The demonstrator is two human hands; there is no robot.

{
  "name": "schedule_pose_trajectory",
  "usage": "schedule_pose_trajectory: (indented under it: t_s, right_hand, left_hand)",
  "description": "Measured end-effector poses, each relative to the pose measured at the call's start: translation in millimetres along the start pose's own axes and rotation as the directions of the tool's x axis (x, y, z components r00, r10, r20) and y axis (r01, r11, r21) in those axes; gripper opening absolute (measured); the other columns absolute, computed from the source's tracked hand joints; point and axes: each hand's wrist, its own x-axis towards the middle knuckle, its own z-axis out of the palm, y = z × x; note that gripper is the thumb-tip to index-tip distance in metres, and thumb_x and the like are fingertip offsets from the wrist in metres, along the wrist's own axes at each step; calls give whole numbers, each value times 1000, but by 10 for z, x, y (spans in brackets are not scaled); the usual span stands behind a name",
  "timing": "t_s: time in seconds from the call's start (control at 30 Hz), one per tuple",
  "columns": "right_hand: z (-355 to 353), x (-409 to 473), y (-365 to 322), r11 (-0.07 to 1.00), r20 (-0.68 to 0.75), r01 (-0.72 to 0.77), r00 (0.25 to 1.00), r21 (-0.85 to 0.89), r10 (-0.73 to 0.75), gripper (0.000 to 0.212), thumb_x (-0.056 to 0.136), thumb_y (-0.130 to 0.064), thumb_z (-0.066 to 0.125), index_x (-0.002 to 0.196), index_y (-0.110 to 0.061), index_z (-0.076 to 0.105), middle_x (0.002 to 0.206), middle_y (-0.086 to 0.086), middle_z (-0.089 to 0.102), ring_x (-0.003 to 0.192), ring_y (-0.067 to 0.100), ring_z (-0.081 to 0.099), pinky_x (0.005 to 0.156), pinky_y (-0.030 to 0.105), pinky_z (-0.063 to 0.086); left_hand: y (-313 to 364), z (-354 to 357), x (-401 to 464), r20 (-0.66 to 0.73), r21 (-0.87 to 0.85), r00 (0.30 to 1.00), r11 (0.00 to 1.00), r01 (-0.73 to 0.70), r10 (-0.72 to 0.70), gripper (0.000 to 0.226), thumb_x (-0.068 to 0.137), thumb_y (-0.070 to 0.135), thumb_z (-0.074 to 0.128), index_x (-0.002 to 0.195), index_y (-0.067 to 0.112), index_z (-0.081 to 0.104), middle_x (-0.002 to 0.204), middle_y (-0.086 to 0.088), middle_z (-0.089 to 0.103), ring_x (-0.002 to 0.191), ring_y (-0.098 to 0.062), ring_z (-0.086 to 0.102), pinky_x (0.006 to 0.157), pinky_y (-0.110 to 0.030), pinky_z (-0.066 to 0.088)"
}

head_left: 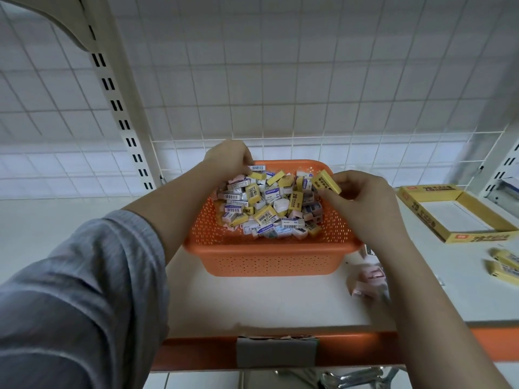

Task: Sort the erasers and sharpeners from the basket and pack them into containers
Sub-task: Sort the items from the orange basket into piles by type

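An orange perforated basket stands on the white shelf, heaped with several small erasers and sharpeners in yellow, white and pink wrappers. My left hand reaches into the far left corner of the pile and pinches a yellow eraser. My right hand is over the basket's right rim and pinches another yellow eraser lifted clear of the pile.
A shallow yellow cardboard box lies open at the right, its inside bare. Loose yellow erasers lie near the right edge, and pink items sit blurred beside my right forearm. A wire grid wall stands behind the basket.
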Motion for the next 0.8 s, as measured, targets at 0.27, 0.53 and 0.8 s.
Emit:
schedule_pose_trajectory:
  t_s: [0.27, 0.53, 0.8]
  right_hand:
    - [-4, -75, -22, 999, -38, -23, 999, 22, 24, 15, 82, -18, 70, 80, -32, 66, 72, -15, 66, 66, 5, 61, 54, 6, 41]
    - [-29, -152, -67, 998, -59, -50, 997, 48, 53, 19, 83, -16, 70, 78, -33, 64, 64, -16, 64, 58, -8, 59, 51, 5, 41]
    - [-44, -158, -55, 997, -115, -68, 991, 46, 73, 13, 82, -18, 70, 80, -31, 66, 72, -11, 67, 64, 5, 61, 55, 10, 44]
  left_hand:
    - [38, -14, -12, -25, 55, 1000, 998, -12, 13, 31, 79, 21, 74, 109, 20, 69, 104, 4, 70, 94, -14, 63, 76, -31, 52]
    - [48, -85, -82, -50, 205, 987, 969, -140, 154, 27, 90, 19, 59, 115, 18, 67, 110, 2, 69, 94, -18, 63, 67, -27, 47]
    - [157, -266, -305, -181, -80, 978, 990, -119, 103, 29, 87, 19, 58, 114, 15, 68, 109, -1, 69, 91, -17, 63, 76, -33, 53]
